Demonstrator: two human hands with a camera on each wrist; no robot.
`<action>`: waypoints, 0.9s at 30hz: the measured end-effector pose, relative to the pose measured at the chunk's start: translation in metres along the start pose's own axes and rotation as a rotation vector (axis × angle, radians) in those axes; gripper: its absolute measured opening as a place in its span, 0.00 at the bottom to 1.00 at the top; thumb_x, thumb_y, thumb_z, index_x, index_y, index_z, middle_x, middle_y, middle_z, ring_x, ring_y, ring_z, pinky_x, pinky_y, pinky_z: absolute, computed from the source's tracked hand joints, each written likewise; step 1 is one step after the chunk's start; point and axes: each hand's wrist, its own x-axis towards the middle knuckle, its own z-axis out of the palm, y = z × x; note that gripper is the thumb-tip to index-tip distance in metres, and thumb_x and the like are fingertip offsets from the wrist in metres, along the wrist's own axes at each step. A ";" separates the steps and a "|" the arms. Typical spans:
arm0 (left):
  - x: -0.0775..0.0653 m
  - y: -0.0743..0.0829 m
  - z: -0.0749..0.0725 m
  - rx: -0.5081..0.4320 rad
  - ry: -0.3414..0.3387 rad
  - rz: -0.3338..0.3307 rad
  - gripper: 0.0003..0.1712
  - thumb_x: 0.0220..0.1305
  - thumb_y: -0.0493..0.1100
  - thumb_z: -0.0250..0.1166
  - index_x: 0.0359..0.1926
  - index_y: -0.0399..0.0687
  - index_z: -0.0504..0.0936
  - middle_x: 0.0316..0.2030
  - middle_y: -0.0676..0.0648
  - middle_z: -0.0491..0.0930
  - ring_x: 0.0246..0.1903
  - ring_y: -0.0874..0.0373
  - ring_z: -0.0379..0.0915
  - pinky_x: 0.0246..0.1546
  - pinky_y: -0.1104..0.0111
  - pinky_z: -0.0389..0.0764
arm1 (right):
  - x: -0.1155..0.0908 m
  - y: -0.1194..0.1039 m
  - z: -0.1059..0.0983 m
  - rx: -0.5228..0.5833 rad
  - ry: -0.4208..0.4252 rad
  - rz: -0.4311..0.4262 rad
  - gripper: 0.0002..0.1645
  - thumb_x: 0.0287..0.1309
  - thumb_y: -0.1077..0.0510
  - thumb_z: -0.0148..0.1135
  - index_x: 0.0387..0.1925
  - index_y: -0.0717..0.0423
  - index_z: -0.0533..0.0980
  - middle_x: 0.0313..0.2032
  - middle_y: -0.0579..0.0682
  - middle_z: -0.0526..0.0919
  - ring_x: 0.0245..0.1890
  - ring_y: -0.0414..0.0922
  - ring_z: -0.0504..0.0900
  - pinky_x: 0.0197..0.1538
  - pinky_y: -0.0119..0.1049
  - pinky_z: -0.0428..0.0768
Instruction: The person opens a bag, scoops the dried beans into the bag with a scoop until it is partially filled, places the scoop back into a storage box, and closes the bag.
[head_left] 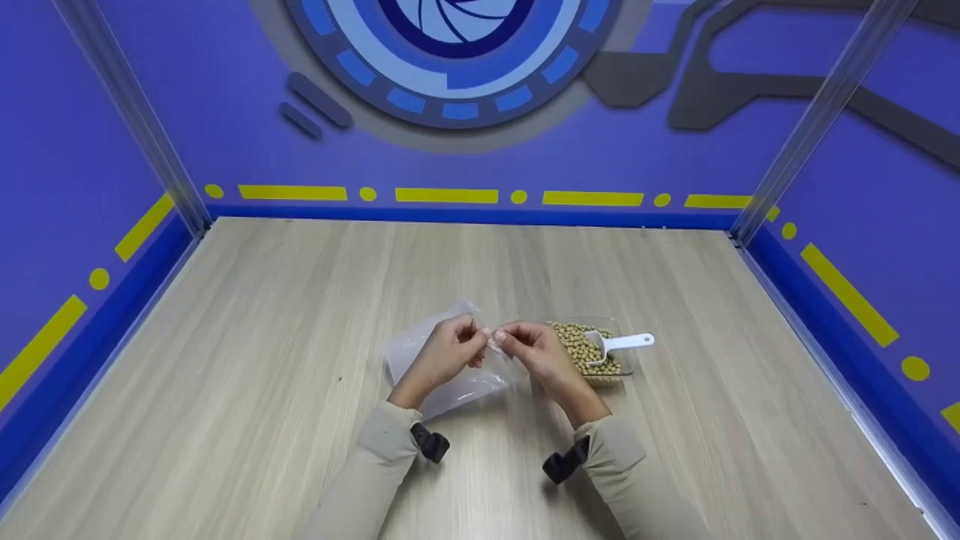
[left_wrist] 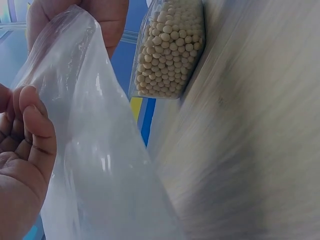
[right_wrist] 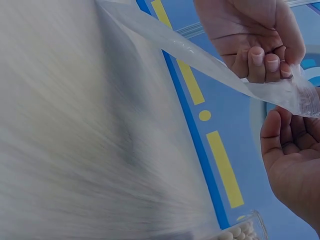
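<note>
My left hand (head_left: 452, 351) and my right hand (head_left: 538, 352) meet near the middle of the table, each pinching the edge of a clear plastic bag (head_left: 409, 351). The two pinches sit close together at one end of the bag. In the left wrist view, the bag (left_wrist: 110, 155) spreads out wide and flat below the fingers, and the right hand (left_wrist: 107, 22) is partly behind it. From the right wrist, the bag (right_wrist: 200, 60) shows as a slanting strip held between the left hand (right_wrist: 260, 40) and the right hand (right_wrist: 297, 155).
Just right of my right hand stands a clear container (head_left: 628, 367) filled with soybeans (head_left: 574, 341). A white scoop (head_left: 630, 343) rests in the beans, handle pointing right. The wooden table (head_left: 262, 315) has blue walls (head_left: 480, 169) at the back and sides.
</note>
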 end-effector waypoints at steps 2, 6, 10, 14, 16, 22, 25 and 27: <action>0.000 0.000 0.000 0.001 -0.001 -0.004 0.12 0.67 0.39 0.57 0.26 0.39 0.73 0.19 0.53 0.72 0.19 0.63 0.70 0.23 0.73 0.73 | 0.000 0.000 0.000 0.005 -0.003 -0.008 0.14 0.61 0.64 0.59 0.36 0.79 0.76 0.22 0.40 0.75 0.26 0.35 0.71 0.32 0.28 0.69; -0.001 0.001 0.000 0.003 -0.003 -0.017 0.11 0.67 0.38 0.56 0.27 0.38 0.73 0.20 0.52 0.72 0.20 0.62 0.69 0.24 0.72 0.72 | -0.001 0.001 0.000 -0.010 -0.005 -0.012 0.15 0.61 0.64 0.59 0.36 0.79 0.76 0.22 0.40 0.75 0.26 0.35 0.71 0.32 0.29 0.69; -0.002 0.009 0.000 0.007 -0.019 -0.035 0.11 0.65 0.34 0.55 0.25 0.40 0.72 0.20 0.51 0.72 0.20 0.61 0.69 0.23 0.73 0.72 | -0.002 0.002 0.000 -0.025 -0.004 0.000 0.15 0.61 0.64 0.59 0.37 0.79 0.76 0.23 0.41 0.75 0.26 0.36 0.71 0.33 0.30 0.69; -0.009 0.026 -0.002 0.009 -0.038 -0.038 0.12 0.63 0.32 0.53 0.22 0.42 0.70 0.18 0.51 0.71 0.19 0.62 0.69 0.23 0.74 0.71 | -0.003 0.002 0.001 -0.029 0.000 0.010 0.15 0.61 0.64 0.59 0.37 0.78 0.76 0.23 0.41 0.75 0.26 0.36 0.71 0.33 0.30 0.70; -0.013 0.034 -0.003 0.004 -0.041 -0.035 0.12 0.63 0.31 0.53 0.22 0.42 0.69 0.18 0.52 0.71 0.19 0.62 0.69 0.23 0.74 0.72 | -0.003 0.002 0.001 -0.033 -0.003 0.011 0.15 0.61 0.63 0.59 0.37 0.78 0.76 0.23 0.41 0.74 0.26 0.36 0.71 0.33 0.30 0.70; -0.015 0.039 -0.004 -0.009 -0.045 -0.034 0.12 0.64 0.32 0.53 0.22 0.40 0.70 0.18 0.52 0.71 0.19 0.62 0.69 0.24 0.73 0.73 | -0.003 0.003 0.000 -0.042 -0.012 0.010 0.16 0.61 0.63 0.59 0.38 0.78 0.76 0.23 0.41 0.75 0.27 0.36 0.71 0.34 0.30 0.70; -0.015 0.037 -0.004 -0.009 -0.042 -0.035 0.11 0.63 0.32 0.54 0.22 0.40 0.70 0.18 0.52 0.71 0.19 0.62 0.69 0.24 0.73 0.73 | -0.003 0.003 0.000 -0.051 -0.006 0.017 0.15 0.61 0.63 0.59 0.38 0.78 0.77 0.23 0.41 0.75 0.27 0.36 0.72 0.34 0.30 0.70; -0.014 0.037 -0.004 -0.004 -0.037 -0.034 0.11 0.63 0.32 0.54 0.22 0.39 0.70 0.18 0.52 0.71 0.19 0.62 0.68 0.23 0.74 0.72 | -0.003 0.003 -0.001 -0.054 -0.001 0.023 0.15 0.61 0.63 0.60 0.38 0.77 0.77 0.23 0.41 0.75 0.26 0.36 0.71 0.33 0.30 0.70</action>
